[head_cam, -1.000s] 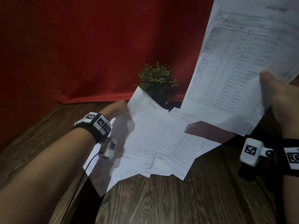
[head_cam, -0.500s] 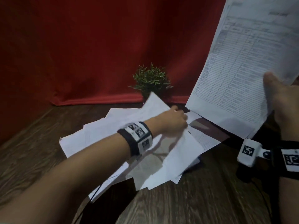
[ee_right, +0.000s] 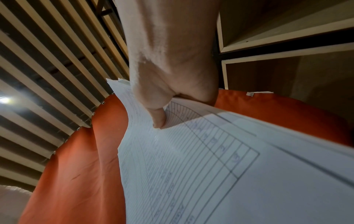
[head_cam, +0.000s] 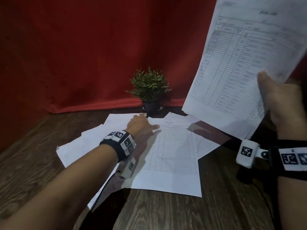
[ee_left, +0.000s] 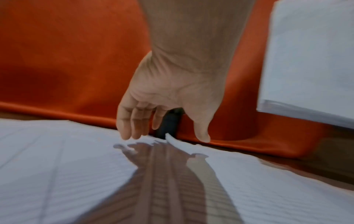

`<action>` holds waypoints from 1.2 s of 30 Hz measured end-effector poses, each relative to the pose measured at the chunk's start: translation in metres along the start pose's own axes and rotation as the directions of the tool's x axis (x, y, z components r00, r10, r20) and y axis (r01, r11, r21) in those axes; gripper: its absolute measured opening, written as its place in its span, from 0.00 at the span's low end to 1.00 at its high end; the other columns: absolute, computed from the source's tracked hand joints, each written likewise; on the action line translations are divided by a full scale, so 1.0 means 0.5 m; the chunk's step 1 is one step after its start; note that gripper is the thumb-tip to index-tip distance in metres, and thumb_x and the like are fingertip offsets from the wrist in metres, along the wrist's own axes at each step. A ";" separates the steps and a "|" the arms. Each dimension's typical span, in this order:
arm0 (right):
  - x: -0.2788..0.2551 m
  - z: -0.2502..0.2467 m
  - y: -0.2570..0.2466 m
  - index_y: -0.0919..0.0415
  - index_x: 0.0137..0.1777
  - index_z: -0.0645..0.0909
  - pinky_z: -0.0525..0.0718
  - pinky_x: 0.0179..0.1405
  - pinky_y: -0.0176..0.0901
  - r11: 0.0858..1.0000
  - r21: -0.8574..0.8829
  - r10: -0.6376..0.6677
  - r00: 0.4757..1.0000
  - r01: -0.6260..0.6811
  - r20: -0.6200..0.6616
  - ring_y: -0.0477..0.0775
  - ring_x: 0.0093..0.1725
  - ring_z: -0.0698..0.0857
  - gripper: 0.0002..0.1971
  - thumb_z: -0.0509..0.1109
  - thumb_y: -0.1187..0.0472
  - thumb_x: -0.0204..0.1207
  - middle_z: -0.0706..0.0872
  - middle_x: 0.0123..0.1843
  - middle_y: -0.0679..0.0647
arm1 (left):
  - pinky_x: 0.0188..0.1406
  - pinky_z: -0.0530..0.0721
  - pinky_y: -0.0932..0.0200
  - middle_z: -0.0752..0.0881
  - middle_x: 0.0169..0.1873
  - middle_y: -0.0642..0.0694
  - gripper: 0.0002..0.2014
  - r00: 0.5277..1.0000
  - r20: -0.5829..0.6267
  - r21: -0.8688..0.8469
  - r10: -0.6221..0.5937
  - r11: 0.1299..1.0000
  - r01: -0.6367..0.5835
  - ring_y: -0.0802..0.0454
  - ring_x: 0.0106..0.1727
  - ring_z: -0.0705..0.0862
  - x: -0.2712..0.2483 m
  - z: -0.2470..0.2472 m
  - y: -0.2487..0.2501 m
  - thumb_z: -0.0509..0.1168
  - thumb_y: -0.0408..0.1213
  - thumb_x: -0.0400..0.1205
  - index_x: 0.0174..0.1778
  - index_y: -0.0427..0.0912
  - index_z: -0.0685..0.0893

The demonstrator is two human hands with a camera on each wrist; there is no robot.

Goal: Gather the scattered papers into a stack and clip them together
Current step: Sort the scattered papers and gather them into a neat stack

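Several loose sheets [head_cam: 172, 156] lie overlapped on the wooden table [head_cam: 182, 213], awaiting collection. The gathered stack [head_cam: 245, 67] is raised, pinched by the right hand [head_cam: 282, 103], freeing the spread-fingered left hand [head_cam: 141, 127] to reach.

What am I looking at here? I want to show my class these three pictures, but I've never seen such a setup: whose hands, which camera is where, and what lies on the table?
No machine here: a person wears three cameras. The wide picture comes from the head, the other two from cameras strapped on each wrist, looking along the hand.

The right hand holds up a gathered stack of printed forms; its wrist view shows the thumb pressing on the sheets.

The left hand reaches over the loose papers spread on the wooden table, fingers relaxed and just above a sheet, gripping nothing.

Behind stand a small potted plant and a red cloth backdrop. No clip is in view.
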State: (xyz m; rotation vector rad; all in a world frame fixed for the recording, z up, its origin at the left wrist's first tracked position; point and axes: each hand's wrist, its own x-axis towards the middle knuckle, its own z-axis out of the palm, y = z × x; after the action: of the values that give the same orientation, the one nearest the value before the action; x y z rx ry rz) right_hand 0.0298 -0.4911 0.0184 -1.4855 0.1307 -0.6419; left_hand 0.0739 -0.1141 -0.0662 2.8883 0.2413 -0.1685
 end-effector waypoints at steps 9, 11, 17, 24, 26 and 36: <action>-0.004 0.015 0.002 0.56 0.60 0.88 0.89 0.61 0.50 0.998 -0.054 0.045 0.999 -0.044 0.017 0.49 0.56 0.92 0.23 0.79 0.39 0.75 0.92 0.55 0.47 | 0.33 0.77 0.58 0.85 0.34 0.46 0.15 0.992 0.112 -0.340 -0.061 0.936 0.096 0.51 0.35 0.83 0.043 0.024 -0.039 0.78 0.40 0.81 0.34 0.40 0.82; 0.000 0.015 0.006 0.58 0.63 0.86 0.88 0.59 0.48 0.995 -0.084 0.048 0.999 -0.047 0.009 0.51 0.57 0.91 0.26 0.79 0.38 0.74 0.91 0.57 0.48 | 0.32 0.84 0.56 0.89 0.35 0.47 0.07 1.000 0.012 -0.503 -0.010 0.864 0.015 0.48 0.36 0.88 0.040 0.012 -0.038 0.77 0.35 0.80 0.39 0.40 0.87; 0.008 0.014 0.011 0.63 0.59 0.87 0.89 0.60 0.66 0.905 -0.419 -0.083 0.996 0.068 -0.019 0.64 0.54 0.90 0.21 0.70 0.44 0.83 0.90 0.53 0.58 | 0.58 0.92 0.33 0.94 0.58 0.41 0.13 0.937 -0.286 -0.825 0.199 0.446 -0.347 0.35 0.58 0.94 0.005 -0.099 -0.029 0.74 0.34 0.85 0.66 0.41 0.89; -0.020 0.061 0.006 0.65 0.67 0.87 0.88 0.54 0.50 0.943 -0.331 0.017 0.994 0.021 0.111 0.59 0.54 0.91 0.22 0.73 0.48 0.82 0.92 0.55 0.58 | 0.56 0.93 0.39 0.91 0.64 0.33 0.20 0.900 -0.315 -0.928 0.302 0.099 -0.358 0.35 0.58 0.93 -0.040 -0.188 0.061 0.72 0.28 0.86 0.74 0.32 0.82; -0.031 0.084 0.006 0.67 0.63 0.88 0.88 0.44 0.41 0.971 -0.235 0.082 0.975 -0.032 0.204 0.50 0.45 0.94 0.18 0.76 0.52 0.82 0.92 0.50 0.55 | 0.62 0.92 0.37 0.91 0.65 0.33 0.19 0.893 -0.338 -0.928 0.299 0.055 -0.369 0.33 0.62 0.92 -0.046 -0.187 0.091 0.72 0.29 0.86 0.73 0.31 0.82; -0.080 0.134 -0.004 0.60 0.68 0.85 0.90 0.62 0.53 0.939 0.245 0.083 0.850 -0.242 0.521 0.60 0.67 0.90 0.31 0.54 0.36 0.88 0.93 0.63 0.57 | 0.39 0.82 0.45 0.84 0.39 0.43 0.12 0.760 -0.648 -0.759 -0.041 0.121 -0.640 0.46 0.40 0.81 -0.056 -0.159 0.147 0.79 0.39 0.82 0.41 0.46 0.80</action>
State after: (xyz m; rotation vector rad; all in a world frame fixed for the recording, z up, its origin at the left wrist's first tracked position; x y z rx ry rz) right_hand 0.0270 -0.4132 0.0156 -1.2793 -0.2379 -0.1060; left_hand 0.0669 -0.1692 0.0309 1.4476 -0.1922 0.6823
